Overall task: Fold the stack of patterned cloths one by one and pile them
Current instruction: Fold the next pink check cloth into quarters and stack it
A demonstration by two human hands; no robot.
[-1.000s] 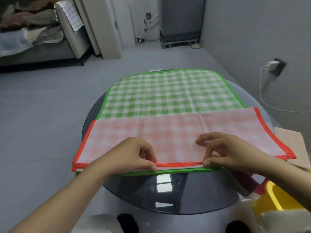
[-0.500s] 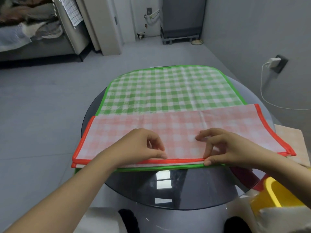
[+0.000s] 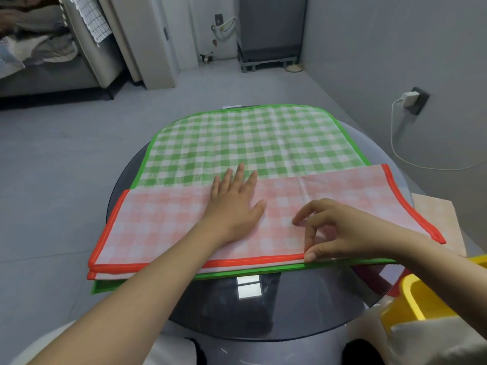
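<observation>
A red-edged pink checked cloth (image 3: 163, 222), folded in half, lies across the near part of a green checked cloth (image 3: 253, 143) spread on the round dark glass table (image 3: 263, 312). My left hand (image 3: 234, 204) lies flat on the pink cloth's middle, fingers straight and reaching to its far fold. My right hand (image 3: 340, 233) is at the cloth's near edge, thumb on the red hem and fingers curled above it, pinching the edge.
A yellow tub (image 3: 427, 293) stands at the near right beside the table, with a tan surface (image 3: 437, 219) behind it. A charger and white cable (image 3: 407, 98) hang on the right wall. A sofa with laundry (image 3: 52, 48) stands far left.
My left hand let go of the near red hem and moved forward, now flat on the middle of the pink cloth. My right hand stays at the near edge.
</observation>
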